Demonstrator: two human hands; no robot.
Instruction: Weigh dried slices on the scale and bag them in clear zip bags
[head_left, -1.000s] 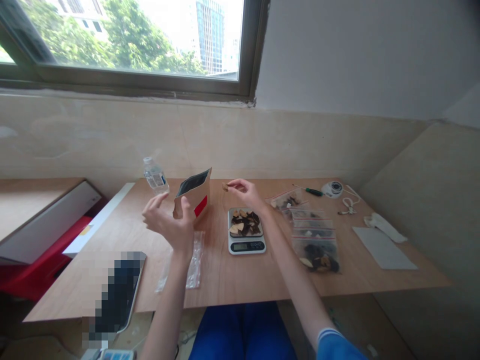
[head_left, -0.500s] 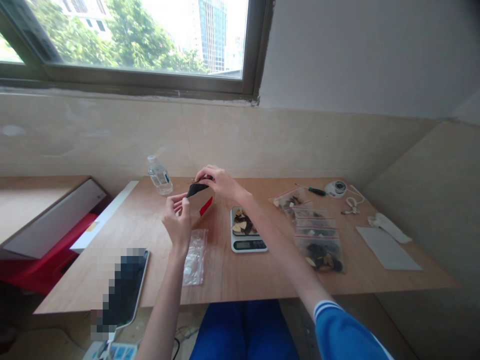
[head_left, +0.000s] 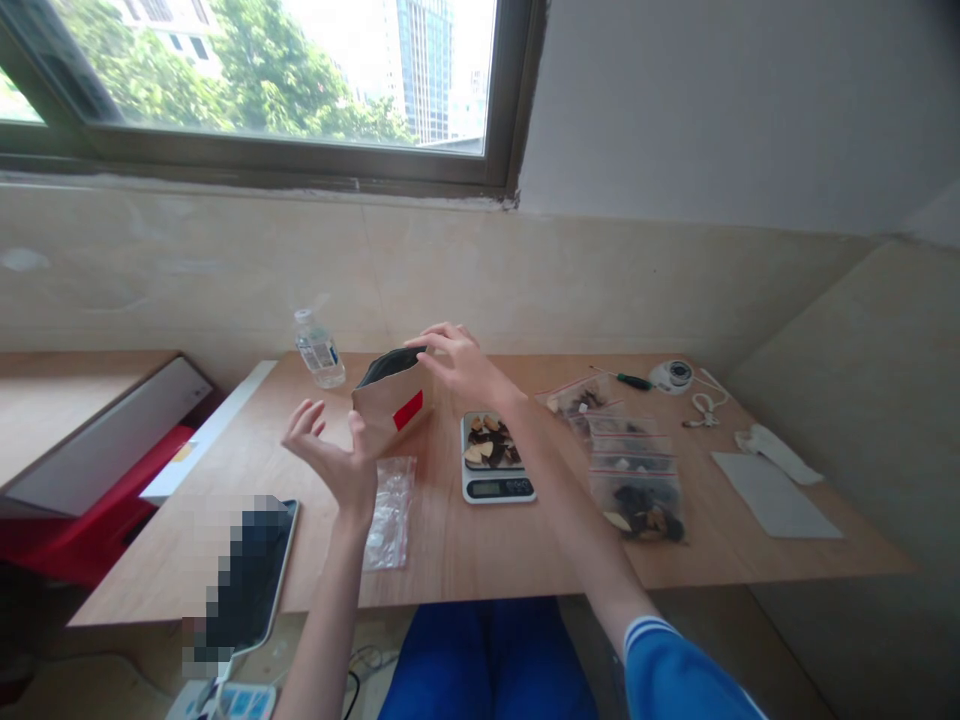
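Our left hand (head_left: 332, 457) is raised above the table (head_left: 480, 560), left of its middle. The palm is turned up and the fingers are spread wide, gripping nothing, with the thumb just beside the left edge of the brown paper bag (head_left: 390, 405). That bag stands upright a little in from the far edge of the table, left of centre, with its mouth gaping dark and a red label on the side facing us. Our right hand (head_left: 459, 362) reaches in from the right, its fingers stretched out and loosely apart, the tips at the right end of the bag's open rim and not closed around it. Just right of the bag, near the table's middle, sits a small kitchen scale (head_left: 496, 470) with dark and pale pieces heaped on its pan. An empty clear zip bag (head_left: 391, 512) lies flat between the paper bag and the near edge. A water bottle (head_left: 318, 350) stands toward the far left corner. Right of the scale, a row of filled zip bags (head_left: 634, 490) runs from the far edge toward the near edge, and a green-handled screwdriver (head_left: 627, 381) lies by the far edge.
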